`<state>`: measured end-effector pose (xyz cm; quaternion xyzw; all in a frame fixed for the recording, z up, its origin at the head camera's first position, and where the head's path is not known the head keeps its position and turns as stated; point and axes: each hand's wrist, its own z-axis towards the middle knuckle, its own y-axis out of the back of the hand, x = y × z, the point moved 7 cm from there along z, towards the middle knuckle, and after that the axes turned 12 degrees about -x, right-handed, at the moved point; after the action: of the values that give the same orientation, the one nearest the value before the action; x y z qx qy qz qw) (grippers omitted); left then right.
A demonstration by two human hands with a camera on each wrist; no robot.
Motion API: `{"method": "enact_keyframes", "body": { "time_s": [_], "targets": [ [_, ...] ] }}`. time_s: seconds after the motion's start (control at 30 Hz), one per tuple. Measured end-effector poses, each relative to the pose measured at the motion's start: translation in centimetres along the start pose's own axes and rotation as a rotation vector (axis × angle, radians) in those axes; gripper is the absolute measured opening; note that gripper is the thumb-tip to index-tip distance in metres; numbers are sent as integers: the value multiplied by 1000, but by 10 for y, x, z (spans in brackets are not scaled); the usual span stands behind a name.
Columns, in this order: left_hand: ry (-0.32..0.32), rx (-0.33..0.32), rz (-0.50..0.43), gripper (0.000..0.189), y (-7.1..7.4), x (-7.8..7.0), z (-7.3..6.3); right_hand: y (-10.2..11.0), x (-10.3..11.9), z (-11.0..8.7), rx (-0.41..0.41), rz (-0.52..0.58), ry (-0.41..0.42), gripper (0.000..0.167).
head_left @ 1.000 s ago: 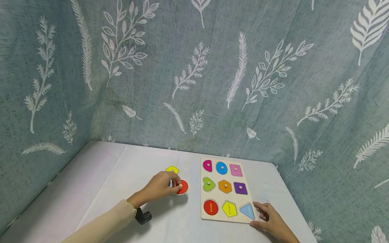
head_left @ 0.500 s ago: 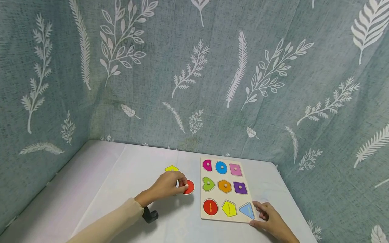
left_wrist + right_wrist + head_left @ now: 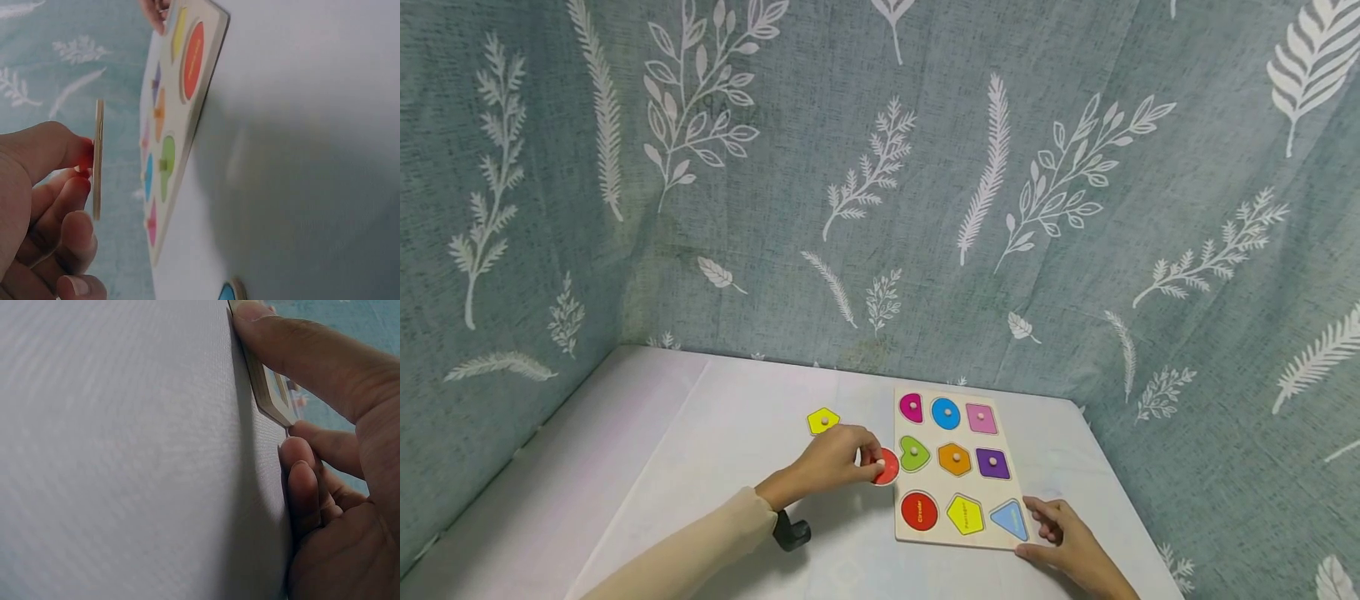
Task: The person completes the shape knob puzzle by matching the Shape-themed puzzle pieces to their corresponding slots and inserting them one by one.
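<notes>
My left hand [image 3: 835, 460] pinches the small knob of a red circle puzzle piece [image 3: 889, 467]. The piece overlaps the left edge of the wooden puzzle board [image 3: 932, 482] in the head view; in the left wrist view it stands edge-on, raised off the table. Along the board's near row are a red circle recess [image 3: 919, 511], a yellow pentagon recess [image 3: 966, 515] and a blue triangle recess [image 3: 1011, 520], all without pieces. Knobbed pieces fill the middle and far rows. My right hand [image 3: 1070, 542] grips the board's near right corner, thumb on the near edge.
A yellow pentagon piece [image 3: 823, 420] lies on the white tablecloth [image 3: 722, 433], beyond my left hand. Part of a blue piece [image 3: 229, 292] shows low in the left wrist view, hidden in the head view. Leaf-patterned curtain [image 3: 820, 208] hangs behind the table and along its sides.
My left hand has carried the red circle piece rightward to the board's left edge, uncovering the yellow pentagon piece. My right hand and the board have stayed put.
</notes>
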<state>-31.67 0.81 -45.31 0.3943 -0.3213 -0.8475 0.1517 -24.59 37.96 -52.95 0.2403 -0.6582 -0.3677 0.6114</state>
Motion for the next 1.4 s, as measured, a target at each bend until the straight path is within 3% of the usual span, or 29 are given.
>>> {"method": "enact_keyframes", "body": {
  "time_s": [0.4,0.67,1.07,1.4],
  "targets": [
    [49,59,-15,11,-25,-4,5,0,-1,0,6,26,0,85],
    [20,116,0,12,-46,-12,5,-3,-6,1,12,26,19,84],
    [26,130,-45,12,-65,-17,5,-1,-4,4,9,56,-8,86],
    [22,191,6,13,-83,-24,5,1,-2,1,3,105,10,86]
  ]
}}
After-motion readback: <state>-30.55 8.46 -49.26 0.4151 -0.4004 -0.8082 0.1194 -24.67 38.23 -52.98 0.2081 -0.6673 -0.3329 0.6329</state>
